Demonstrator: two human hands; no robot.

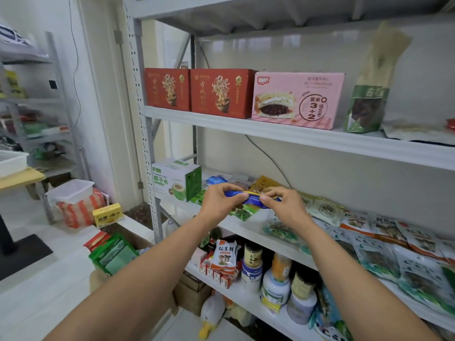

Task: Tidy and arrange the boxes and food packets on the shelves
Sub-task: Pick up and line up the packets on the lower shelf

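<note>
— What are the hands doing?
— The left hand (221, 200) is pinching the blue packet (253, 198) by its left end, grip curled tight. The right hand (283, 205) is pinching the other end, above the middle shelf (236, 228).
— Containers?
— A green-and-white box (176, 179) is sitting at that shelf's left end.

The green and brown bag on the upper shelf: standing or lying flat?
Standing: the green and brown bag rests on its base on the grey upper shelf, its top rising above the pink cardboard box.
</note>
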